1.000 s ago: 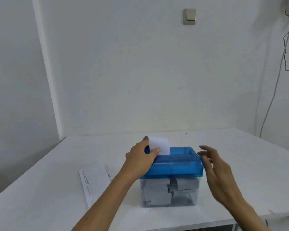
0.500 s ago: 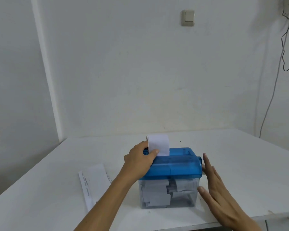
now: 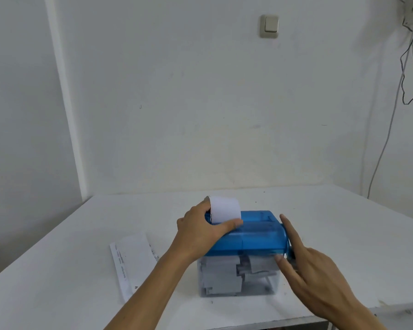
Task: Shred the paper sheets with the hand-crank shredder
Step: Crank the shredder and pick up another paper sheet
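From the head camera, the shredder (image 3: 255, 236), a blue translucent top on a clear bin (image 3: 267, 288), stands on the white table (image 3: 343, 234) near its front edge, and the bin holds grey paper pieces. A white paper sheet (image 3: 224, 209) stands curled out of the slot at the top's left end. The left hand (image 3: 200, 232) pinches it low down, thumb across the front and fingers curled behind, with the palm resting on the blue top. The right hand (image 3: 312, 270) is at the shredder's right end, its fingers straight and slightly spread; the forefinger lies up along the end wall and the thumb tip touches the front lower corner. The crank is hidden behind this hand. A printed sheet (image 3: 134, 263) lies flat on the table left of the shredder, apart from it. On the wall behind are a light switch (image 3: 269, 26) and a hanging cable (image 3: 410, 67)
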A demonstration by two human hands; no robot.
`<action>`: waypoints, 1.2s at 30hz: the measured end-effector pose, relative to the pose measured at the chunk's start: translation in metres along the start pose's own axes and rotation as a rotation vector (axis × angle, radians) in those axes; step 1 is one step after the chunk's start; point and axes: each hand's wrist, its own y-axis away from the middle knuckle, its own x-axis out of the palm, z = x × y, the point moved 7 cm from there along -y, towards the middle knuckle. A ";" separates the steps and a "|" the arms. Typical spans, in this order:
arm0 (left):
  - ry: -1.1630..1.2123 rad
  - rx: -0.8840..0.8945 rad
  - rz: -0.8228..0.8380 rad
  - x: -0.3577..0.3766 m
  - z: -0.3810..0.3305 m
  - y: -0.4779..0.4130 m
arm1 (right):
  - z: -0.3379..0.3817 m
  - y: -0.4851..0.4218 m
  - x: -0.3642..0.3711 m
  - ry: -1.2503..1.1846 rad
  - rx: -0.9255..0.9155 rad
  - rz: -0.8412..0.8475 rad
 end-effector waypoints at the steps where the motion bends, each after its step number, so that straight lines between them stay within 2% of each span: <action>1: -0.005 -0.003 0.019 0.000 0.000 0.000 | 0.003 -0.001 -0.007 0.054 -0.008 0.001; 6: -0.039 -0.005 0.119 0.001 -0.003 0.001 | 0.012 -0.025 -0.051 0.324 0.041 0.008; 11: 0.020 -0.002 0.151 -0.002 -0.008 0.002 | 0.009 -0.086 -0.068 0.366 0.102 0.288; 14: 0.024 -0.014 0.151 -0.004 -0.008 0.000 | 0.008 -0.120 -0.078 0.224 0.135 0.249; 17: 0.019 -0.006 0.153 -0.003 -0.007 -0.001 | -0.003 -0.143 -0.075 0.083 0.149 -0.001; 21: 0.032 0.005 0.160 -0.003 -0.008 0.001 | -0.026 -0.151 -0.041 -0.534 0.207 -0.272; 22: 0.033 0.010 0.167 -0.003 -0.009 0.001 | -0.033 -0.150 -0.026 -0.585 0.260 -0.292; 24: 0.030 0.015 0.175 -0.002 -0.011 0.001 | -0.050 -0.139 0.016 -0.711 0.394 -0.217; 26: 0.025 0.021 0.171 -0.001 -0.013 0.002 | -0.060 -0.121 0.050 -0.870 0.414 -0.135; 30: 0.038 0.018 0.152 -0.002 -0.011 0.000 | -0.060 -0.073 0.048 -0.790 0.423 -0.184; 33: 0.043 0.014 0.176 0.000 -0.010 -0.002 | -0.046 -0.034 0.024 -0.755 0.357 -0.222; 36: 0.049 0.007 0.193 0.000 -0.013 -0.003 | -0.027 -0.004 0.000 -0.697 0.220 -0.135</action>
